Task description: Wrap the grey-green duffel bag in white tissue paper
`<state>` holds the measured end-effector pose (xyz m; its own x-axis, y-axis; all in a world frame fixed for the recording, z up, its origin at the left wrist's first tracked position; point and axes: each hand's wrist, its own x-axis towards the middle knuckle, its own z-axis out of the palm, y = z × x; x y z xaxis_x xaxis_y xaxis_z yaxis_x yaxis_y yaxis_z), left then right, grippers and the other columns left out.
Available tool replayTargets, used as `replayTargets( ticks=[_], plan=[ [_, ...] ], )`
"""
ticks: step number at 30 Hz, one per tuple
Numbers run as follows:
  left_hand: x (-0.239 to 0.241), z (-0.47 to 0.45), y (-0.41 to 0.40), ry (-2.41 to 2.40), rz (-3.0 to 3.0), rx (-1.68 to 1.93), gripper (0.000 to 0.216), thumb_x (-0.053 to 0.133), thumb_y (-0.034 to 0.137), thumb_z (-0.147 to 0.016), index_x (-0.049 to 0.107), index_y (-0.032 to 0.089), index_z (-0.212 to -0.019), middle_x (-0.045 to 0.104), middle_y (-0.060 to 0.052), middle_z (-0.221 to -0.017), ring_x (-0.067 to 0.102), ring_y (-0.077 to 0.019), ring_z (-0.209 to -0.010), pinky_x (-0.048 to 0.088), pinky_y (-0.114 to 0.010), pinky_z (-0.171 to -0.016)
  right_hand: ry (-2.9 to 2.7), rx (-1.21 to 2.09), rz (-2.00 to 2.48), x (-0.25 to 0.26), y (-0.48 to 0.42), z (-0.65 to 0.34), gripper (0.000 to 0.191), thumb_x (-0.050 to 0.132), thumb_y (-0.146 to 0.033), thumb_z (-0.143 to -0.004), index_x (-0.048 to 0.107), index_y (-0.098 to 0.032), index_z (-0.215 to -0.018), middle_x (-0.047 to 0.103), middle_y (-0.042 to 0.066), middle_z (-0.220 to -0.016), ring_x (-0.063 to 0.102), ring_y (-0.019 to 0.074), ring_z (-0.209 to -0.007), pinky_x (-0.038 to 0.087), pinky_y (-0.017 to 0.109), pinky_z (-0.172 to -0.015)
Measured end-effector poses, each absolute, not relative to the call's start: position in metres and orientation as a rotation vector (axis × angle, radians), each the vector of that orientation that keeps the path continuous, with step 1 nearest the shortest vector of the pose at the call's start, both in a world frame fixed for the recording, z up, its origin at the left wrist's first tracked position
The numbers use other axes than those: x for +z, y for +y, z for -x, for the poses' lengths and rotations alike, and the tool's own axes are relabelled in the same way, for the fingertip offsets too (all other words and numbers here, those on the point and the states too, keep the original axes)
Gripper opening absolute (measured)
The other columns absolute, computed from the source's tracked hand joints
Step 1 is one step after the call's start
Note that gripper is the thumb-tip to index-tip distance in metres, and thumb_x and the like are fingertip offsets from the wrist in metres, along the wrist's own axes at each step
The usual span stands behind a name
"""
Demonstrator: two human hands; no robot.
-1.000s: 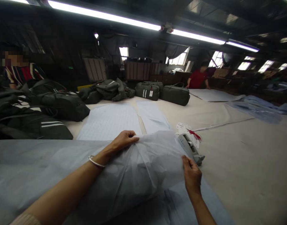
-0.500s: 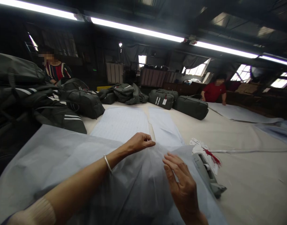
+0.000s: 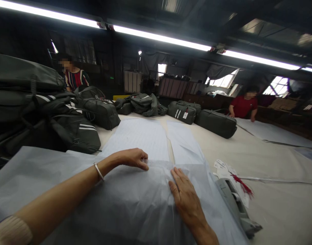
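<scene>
- Pale wrapping sheet (image 3: 135, 204) lies draped over a bulky hidden shape, just beside the grey tagging tool (image 3: 237, 207).
- Left hand (image 3: 132, 158) presses its far edge with curled fingers; right hand (image 3: 185, 195) lies flat, fingers together.
- Covering looks done, fastening not.
- Wrapped contents cannot be made out.

Both hands, left hand (image 3: 130, 158) and right hand (image 3: 185, 197), rest on the sheet (image 3: 120, 200) on the worktop (image 3: 273, 204); bags (image 3: 69, 126) lie left, a tape dispenser (image 3: 237, 207) right.

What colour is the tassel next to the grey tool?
Red. The tassel lies on white tags beside the grey tool, clearest in the head view.
</scene>
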<state>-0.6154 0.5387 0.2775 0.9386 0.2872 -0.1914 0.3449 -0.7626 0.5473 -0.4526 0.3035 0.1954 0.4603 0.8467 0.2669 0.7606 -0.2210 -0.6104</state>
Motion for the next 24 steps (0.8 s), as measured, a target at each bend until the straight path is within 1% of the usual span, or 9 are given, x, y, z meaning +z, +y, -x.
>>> replayTargets(
  ticks=[2,5,8,11,14,16,18,21,24],
  plan=[
    [0.270,0.623,0.546,0.469,-2.478,-0.119,0.018,0.064,0.038,-0.076,0.067,0.021,-0.071,0.059,0.004,-0.060,0.053,-0.0163,-0.059,0.033,-0.025,-0.052,-1.325,0.202,2.038,0.196,0.306,0.452,0.055,0.044,-0.051,-0.095,0.055,-0.020,-0.139,0.046,0.004,-0.150,0.034,0.0292,-0.144,0.022,0.052,-0.122],
    [0.261,0.626,0.551,0.539,-2.523,-0.053,0.013,0.065,0.033,-0.077,0.067,0.021,-0.072,0.061,0.003,-0.062,0.057,-0.0176,-0.062,0.036,-0.025,-0.054,-1.321,0.248,2.069,0.195,0.308,0.449,0.058,0.044,-0.053,-0.094,0.053,-0.020,-0.141,0.042,0.004,-0.152,0.031,0.0298,-0.146,0.022,0.052,-0.122],
    [0.269,0.627,0.538,0.650,-2.634,0.125,0.012,0.066,0.022,-0.078,0.070,0.019,-0.090,0.070,-0.005,-0.090,0.063,-0.0255,-0.087,0.045,-0.033,-0.077,-1.339,0.235,2.073,0.193,0.308,0.447,0.057,0.046,-0.051,-0.094,0.054,-0.018,-0.140,0.043,0.006,-0.151,0.031,0.0307,-0.145,0.024,0.052,-0.121],
    [0.285,0.627,0.500,0.609,-2.760,0.361,0.025,0.058,0.019,-0.089,0.065,0.019,-0.114,0.065,-0.012,-0.119,0.058,-0.0291,-0.114,0.038,-0.042,-0.100,-1.352,0.188,2.049,0.190,0.307,0.447,0.054,0.049,-0.048,-0.093,0.057,-0.019,-0.137,0.046,0.008,-0.149,0.034,0.0308,-0.144,0.025,0.052,-0.121],
    [0.277,0.620,0.445,0.303,-2.870,0.465,0.039,0.056,0.042,-0.096,0.058,0.022,-0.130,0.063,-0.011,-0.129,0.056,-0.0281,-0.122,0.039,-0.041,-0.104,-1.357,0.172,2.042,0.186,0.308,0.448,0.054,0.050,-0.047,-0.092,0.058,-0.016,-0.136,0.047,0.011,-0.149,0.035,0.0300,-0.143,0.025,0.051,-0.121],
    [0.256,0.610,0.416,0.249,-2.893,0.434,0.070,0.055,0.064,-0.090,0.047,0.017,-0.142,0.054,-0.017,-0.142,0.047,-0.0337,-0.134,0.035,-0.048,-0.111,-1.350,0.198,2.024,0.185,0.310,0.448,0.053,0.048,-0.044,-0.092,0.058,-0.015,-0.135,0.048,0.012,-0.148,0.035,0.0282,-0.143,0.025,0.049,-0.121],
    [0.231,0.599,0.401,0.336,-2.887,0.371,0.091,0.052,0.075,-0.084,0.038,0.013,-0.149,0.045,-0.021,-0.149,0.038,-0.0385,-0.140,0.029,-0.055,-0.114,-1.302,0.266,1.982,0.189,0.311,0.445,0.051,0.049,-0.043,-0.091,0.060,-0.015,-0.132,0.049,0.012,-0.147,0.035,0.0263,-0.144,0.023,0.047,-0.122],
    [0.207,0.590,0.398,0.430,-2.854,0.408,0.090,0.048,0.076,-0.086,0.036,0.014,-0.150,0.042,-0.021,-0.151,0.035,-0.0385,-0.141,0.026,-0.058,-0.115,-1.202,0.496,1.929,0.209,0.309,0.431,0.055,0.055,-0.048,-0.084,0.064,-0.015,-0.127,0.054,0.012,-0.144,0.040,0.0266,-0.141,0.024,0.047,-0.121],
    [0.202,0.591,0.403,0.424,-2.851,0.451,0.088,0.046,0.078,-0.085,0.041,0.016,-0.148,0.044,-0.020,-0.150,0.038,-0.0385,-0.140,0.028,-0.059,-0.114,-1.170,0.584,1.935,0.240,0.310,0.413,0.065,0.049,-0.057,-0.086,0.059,-0.014,-0.133,0.054,0.012,-0.144,0.044,0.0254,-0.138,0.026,0.045,-0.120]
  ],
)
